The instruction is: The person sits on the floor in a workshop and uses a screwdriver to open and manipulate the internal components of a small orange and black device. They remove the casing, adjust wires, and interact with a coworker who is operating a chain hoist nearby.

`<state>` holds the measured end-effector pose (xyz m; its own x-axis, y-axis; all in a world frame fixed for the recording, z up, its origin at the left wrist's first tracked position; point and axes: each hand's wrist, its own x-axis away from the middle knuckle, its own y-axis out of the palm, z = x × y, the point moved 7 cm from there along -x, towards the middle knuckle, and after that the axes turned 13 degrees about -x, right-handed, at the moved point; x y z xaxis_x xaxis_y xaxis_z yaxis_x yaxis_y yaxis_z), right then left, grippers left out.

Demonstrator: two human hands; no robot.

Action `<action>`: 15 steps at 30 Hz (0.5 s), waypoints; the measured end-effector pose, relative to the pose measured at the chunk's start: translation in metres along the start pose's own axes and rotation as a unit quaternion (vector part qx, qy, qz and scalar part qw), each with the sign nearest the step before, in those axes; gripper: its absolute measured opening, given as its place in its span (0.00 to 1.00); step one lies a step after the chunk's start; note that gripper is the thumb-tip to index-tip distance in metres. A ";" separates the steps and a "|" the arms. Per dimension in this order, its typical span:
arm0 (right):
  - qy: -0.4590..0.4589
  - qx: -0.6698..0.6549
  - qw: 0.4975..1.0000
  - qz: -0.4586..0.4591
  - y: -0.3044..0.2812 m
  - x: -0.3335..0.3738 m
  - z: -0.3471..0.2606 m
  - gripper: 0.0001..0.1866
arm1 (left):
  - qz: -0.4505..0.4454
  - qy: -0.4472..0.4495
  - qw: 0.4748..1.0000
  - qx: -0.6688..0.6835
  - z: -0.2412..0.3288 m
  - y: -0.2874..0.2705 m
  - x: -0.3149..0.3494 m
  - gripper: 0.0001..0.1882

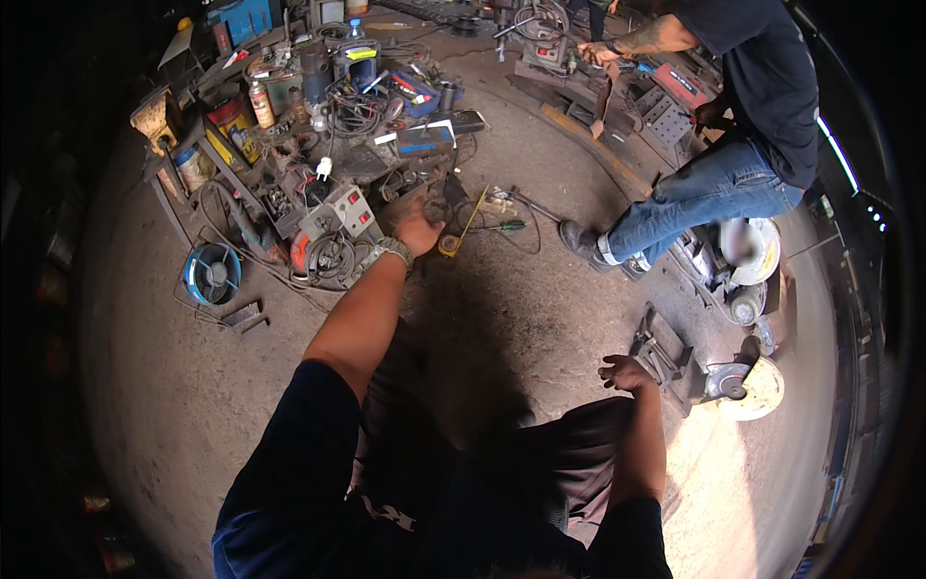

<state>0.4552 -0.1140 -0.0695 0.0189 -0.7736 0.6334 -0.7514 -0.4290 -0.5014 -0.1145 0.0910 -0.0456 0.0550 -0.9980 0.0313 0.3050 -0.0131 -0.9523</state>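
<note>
My left hand [419, 234] reaches forward and down toward the floor, with a watch-like band on its wrist. It is beside a grey switch box [349, 210] with red switches and a rust-brown piece of metal [405, 206]. Its fingers are mostly turned away, so whether they grip anything is hidden. Just right of it lies a yellow tape measure [449, 244] with its blade pulled out. A green-handled screwdriver [513, 225] rests farther right. My right hand [625, 373] hovers near my knee, fingers apart and holding nothing, close to a dark metal frame [661, 349].
A co-worker in jeans [719, 188] stands at the far right, one arm stretched over metal parts. Cables, cans and tools crowd a cluttered bench [289, 106] at the left. A blue fan [211, 275] sits on the floor, and a cut-off saw [748, 386] stands at the right.
</note>
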 end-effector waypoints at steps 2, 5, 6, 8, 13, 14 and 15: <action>-0.076 -0.074 0.992 0.067 -0.019 -0.012 0.031 0.33 | -0.039 -0.053 0.998 0.011 -0.023 0.009 -0.004 0.59; -0.045 -0.105 0.990 0.087 -0.032 -0.005 0.080 0.32 | -0.159 -0.069 0.968 0.179 -0.006 -0.029 0.016 0.62; -0.019 -0.086 0.993 0.079 -0.036 -0.008 0.089 0.33 | -0.123 -0.067 0.963 0.232 -0.011 -0.034 0.014 0.61; 0.030 -0.117 0.990 0.076 -0.038 -0.009 0.092 0.33 | -0.050 -0.066 0.940 0.330 -0.017 -0.037 0.011 0.59; -0.005 -0.070 0.994 0.083 -0.042 -0.023 0.073 0.31 | -0.057 -0.084 0.930 0.352 -0.022 -0.020 -0.004 0.57; -0.018 -0.060 0.995 0.074 -0.043 -0.030 0.079 0.31 | -0.077 -0.066 0.946 0.309 -0.012 -0.010 -0.005 0.56; -0.004 -0.063 0.994 0.086 -0.044 -0.035 0.095 0.32 | -0.096 -0.046 0.962 0.252 -0.003 0.000 -0.007 0.56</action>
<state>0.5504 -0.1127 -0.1254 -0.1128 -0.8341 0.5400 -0.8202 -0.2286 -0.5245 -0.1180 0.0975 -0.0468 0.0274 -0.9702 0.2408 0.7387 -0.1427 -0.6588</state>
